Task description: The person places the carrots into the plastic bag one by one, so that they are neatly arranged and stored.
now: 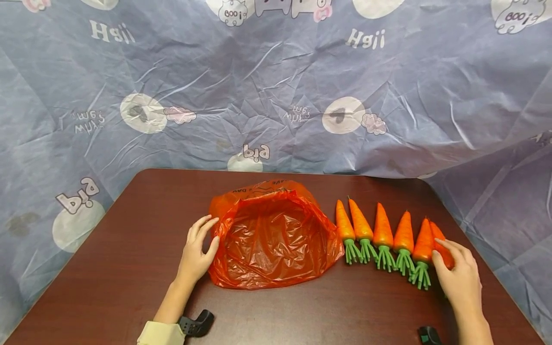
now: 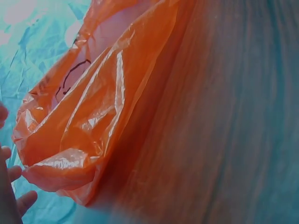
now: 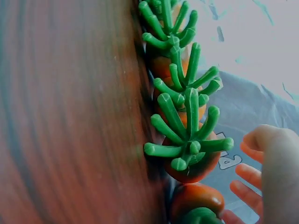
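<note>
An orange-red plastic bag point(image 1: 276, 235) lies on the table, its mouth spread wide towards me. My left hand point(image 1: 196, 254) is at the bag's left edge, fingers loosely bent with thumb apart; in the left wrist view, the fingers point(image 2: 27, 201) show beside the bag point(image 2: 107, 107). To the bag's right, several carrots point(image 1: 381, 227) with green stem stubs lie in a row, tips pointing away. My right hand point(image 1: 461, 273) reaches over the rightmost carrot point(image 1: 444, 256) and partly hides it. In the right wrist view its fingers point(image 3: 250, 175) are spread beside that carrot point(image 3: 196, 200).
The dark brown table point(image 1: 142, 230) reaches to a blue-grey printed cloth point(image 1: 241, 96) hanging behind and beside it. Black wrist straps point(image 1: 196, 323) show at both wrists. The leftmost carrot point(image 1: 343, 220) lies right by the bag's right edge.
</note>
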The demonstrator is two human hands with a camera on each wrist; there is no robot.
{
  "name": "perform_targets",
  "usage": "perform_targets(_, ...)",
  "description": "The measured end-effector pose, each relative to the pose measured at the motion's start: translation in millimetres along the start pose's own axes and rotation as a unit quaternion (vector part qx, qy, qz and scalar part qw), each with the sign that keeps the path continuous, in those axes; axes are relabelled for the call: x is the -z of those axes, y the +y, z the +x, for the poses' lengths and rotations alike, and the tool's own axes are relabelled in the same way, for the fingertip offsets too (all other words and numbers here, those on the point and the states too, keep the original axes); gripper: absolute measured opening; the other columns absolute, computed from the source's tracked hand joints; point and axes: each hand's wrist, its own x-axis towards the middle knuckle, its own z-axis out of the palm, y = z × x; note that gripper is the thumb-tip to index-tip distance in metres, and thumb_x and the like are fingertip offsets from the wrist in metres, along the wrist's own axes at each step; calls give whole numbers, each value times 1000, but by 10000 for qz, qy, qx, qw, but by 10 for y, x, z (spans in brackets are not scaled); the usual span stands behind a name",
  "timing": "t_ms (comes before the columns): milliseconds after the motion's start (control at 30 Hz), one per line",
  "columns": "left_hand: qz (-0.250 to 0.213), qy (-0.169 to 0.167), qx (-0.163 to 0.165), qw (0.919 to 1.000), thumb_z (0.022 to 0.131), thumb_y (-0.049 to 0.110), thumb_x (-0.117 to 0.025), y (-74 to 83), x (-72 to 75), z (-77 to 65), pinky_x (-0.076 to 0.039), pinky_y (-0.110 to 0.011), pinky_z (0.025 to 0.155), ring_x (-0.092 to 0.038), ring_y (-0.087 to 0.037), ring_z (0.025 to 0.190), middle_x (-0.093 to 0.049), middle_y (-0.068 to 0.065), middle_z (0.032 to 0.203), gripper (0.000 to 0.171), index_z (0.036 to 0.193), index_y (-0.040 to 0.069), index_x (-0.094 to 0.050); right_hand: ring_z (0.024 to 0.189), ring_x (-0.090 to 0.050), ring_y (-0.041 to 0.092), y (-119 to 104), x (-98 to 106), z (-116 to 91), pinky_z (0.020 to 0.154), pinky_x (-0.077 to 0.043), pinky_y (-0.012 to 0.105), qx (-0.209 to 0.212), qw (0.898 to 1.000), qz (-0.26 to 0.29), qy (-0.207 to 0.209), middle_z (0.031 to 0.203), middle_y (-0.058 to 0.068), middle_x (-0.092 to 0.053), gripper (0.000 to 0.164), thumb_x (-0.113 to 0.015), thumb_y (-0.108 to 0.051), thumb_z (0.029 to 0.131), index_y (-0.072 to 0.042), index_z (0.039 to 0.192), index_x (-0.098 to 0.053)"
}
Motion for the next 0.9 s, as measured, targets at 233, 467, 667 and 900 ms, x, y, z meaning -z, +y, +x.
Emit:
perform_targets(233, 342, -827, -78, 9960, 80, 17, -64, 0, -16, -39, -39, -64, 86, -30, -38, 128, -30, -15, 145, 54, 131, 26, -48, 119, -37, 43, 69, -38, -20, 90, -29, 59, 53, 10000, 29, 79, 134, 17, -44, 38, -52, -18, 87, -7, 124, -55)
perform_targets(467, 227, -1049, -90, 9942, 79, 17, -65, -4, -41, -59, -36, -64, 91, -29, -38, 130, -26, -14, 148, 55, 131, 24, -49, 125, -27, 50, 124, -41, 3, 88, -26, 66, -45, 9978, -331, -566, 142, 22, -29, 47, -47, -25, 91, -4, 133, -43)
perform_targets(667, 137, -1140, -13, 9934, 80, 15, -64, -10, -38, -61, -35, -63, 93, -29, -38, 131, -26, -13, 148, 57, 133, 24, -46, 121, -29, 53, 167, -29, 3, 83, -28, 66, -224, 9945, -509, -893, 144, 25, -23, 49, -41, -25, 91, -1, 134, -39)
perform_targets(900, 106, -1117, -93, 9936, 79, 12, -64, -16, -41, -59, -36, -64, 92, -31, -36, 130, -28, -14, 147, 59, 134, 23, -45, 118, -27, 57, 199, 18, 33, 87, -27, 65, -170, 9924, -474, -1126, 137, 35, -22, 48, -40, -14, 88, 8, 131, -37)
